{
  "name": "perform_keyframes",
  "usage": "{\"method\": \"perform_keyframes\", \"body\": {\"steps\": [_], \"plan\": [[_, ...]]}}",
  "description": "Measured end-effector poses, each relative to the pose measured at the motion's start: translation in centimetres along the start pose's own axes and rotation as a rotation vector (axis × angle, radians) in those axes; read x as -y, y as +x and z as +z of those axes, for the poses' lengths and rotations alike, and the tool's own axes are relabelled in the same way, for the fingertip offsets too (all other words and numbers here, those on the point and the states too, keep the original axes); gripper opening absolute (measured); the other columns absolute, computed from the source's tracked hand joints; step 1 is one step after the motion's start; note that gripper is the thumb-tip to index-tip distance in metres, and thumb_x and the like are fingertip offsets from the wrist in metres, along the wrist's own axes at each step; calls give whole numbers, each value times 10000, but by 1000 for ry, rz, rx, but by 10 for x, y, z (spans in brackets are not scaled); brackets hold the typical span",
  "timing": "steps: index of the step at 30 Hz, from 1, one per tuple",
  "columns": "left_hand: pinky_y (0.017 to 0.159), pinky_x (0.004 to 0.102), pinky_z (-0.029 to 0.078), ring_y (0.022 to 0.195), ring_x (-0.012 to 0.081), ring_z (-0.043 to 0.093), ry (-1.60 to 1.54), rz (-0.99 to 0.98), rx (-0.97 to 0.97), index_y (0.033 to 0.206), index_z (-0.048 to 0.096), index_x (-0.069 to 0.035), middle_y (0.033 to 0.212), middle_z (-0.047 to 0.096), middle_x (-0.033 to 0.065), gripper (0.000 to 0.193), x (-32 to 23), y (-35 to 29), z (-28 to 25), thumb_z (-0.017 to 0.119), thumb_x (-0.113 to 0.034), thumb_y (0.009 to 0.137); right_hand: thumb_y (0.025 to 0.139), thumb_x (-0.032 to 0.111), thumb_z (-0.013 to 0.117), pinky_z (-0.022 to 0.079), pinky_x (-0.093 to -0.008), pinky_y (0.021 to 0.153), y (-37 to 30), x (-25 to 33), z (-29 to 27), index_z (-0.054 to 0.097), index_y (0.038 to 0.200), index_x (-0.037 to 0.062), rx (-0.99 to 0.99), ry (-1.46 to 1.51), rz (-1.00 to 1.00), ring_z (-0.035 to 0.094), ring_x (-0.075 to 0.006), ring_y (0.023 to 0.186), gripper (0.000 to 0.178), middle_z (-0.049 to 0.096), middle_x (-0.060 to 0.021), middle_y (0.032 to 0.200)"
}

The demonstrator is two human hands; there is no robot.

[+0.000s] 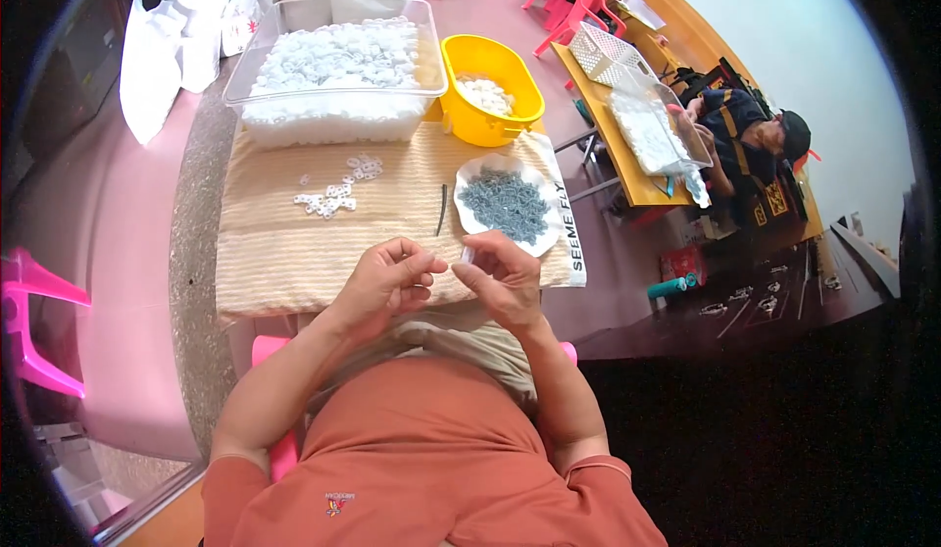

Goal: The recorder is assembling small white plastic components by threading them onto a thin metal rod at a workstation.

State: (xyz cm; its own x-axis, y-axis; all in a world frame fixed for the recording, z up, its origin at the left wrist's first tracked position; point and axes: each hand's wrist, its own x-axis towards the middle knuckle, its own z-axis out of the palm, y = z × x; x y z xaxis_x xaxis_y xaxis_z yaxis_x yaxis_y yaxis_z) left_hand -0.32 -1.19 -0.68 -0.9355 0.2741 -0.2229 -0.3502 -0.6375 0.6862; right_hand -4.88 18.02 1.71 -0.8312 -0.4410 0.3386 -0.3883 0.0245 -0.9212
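1. Striped cloth [284, 253]: this lay beneath the plate and extended well to the plate's left.
2. Clear bin [333, 133]: this stood beyond the plate and to its left, heaped with white pieces [338, 52].
3. Yellow tub [480, 127]: this stood just beyond the plate and contained off-white pieces [483, 94].
4. Plate [555, 216]: this white, wavy-rimmed item served as the landmark and carried a pile of grey pieces [505, 204].
5. Left hand [390, 277]: this was positioned on the near side of the plate, to its left, with fingers curled and thumb close to the index finger. Whether it held anything could not be determined.
6. Right hand [502, 277]: this was positioned at the plate's near edge, thumb and fingers narrowed on a small pale piece.
7. Dark rod [442, 211]: this lay just left of the plate.
8. Loose white pieces [338, 194]: these lay scattered farther left of the plate.
9. Small pale piece [468, 253]: this was pinched by the right hand, near the plate's near-left edge; its exact shape was unclear.
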Motion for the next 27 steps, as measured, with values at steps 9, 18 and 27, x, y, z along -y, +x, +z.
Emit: {"method": "perform_keyframes", "body": {"steps": [9, 18, 27], "plan": [[616, 288, 550, 637, 88, 571, 28, -30, -26, 889, 541, -98, 905, 662, 50, 141, 0, 2, 1, 627, -207, 913, 793, -56, 699, 408, -193, 642, 7, 10, -13, 603, 1060, -39, -73, -177, -133, 494, -56, 733, 284, 566, -39, 915], [539, 192, 434, 666, 57, 578, 31, -32, -24, 900, 560, -118, 922, 671, 19, 126, -1, 0, 1, 648, -208, 903, 794, -2, 709, 506, -239, 644, 20, 27, -22, 600, 1075, -2, -158, -242, -184, 595, -108, 711, 302, 593, -70, 888], [546, 195, 443, 671, 57, 578, 25, -23, -46, 887, 557, -120, 933, 673, 28, 119, -2, 0, 3, 654, -189, 898, 814, -32, 688, 425, -188, 666, 20, 22, -20, 591, 1100, -34, -114, -241, -195, 510, -63, 752, 302, 554, -33, 911]]}}
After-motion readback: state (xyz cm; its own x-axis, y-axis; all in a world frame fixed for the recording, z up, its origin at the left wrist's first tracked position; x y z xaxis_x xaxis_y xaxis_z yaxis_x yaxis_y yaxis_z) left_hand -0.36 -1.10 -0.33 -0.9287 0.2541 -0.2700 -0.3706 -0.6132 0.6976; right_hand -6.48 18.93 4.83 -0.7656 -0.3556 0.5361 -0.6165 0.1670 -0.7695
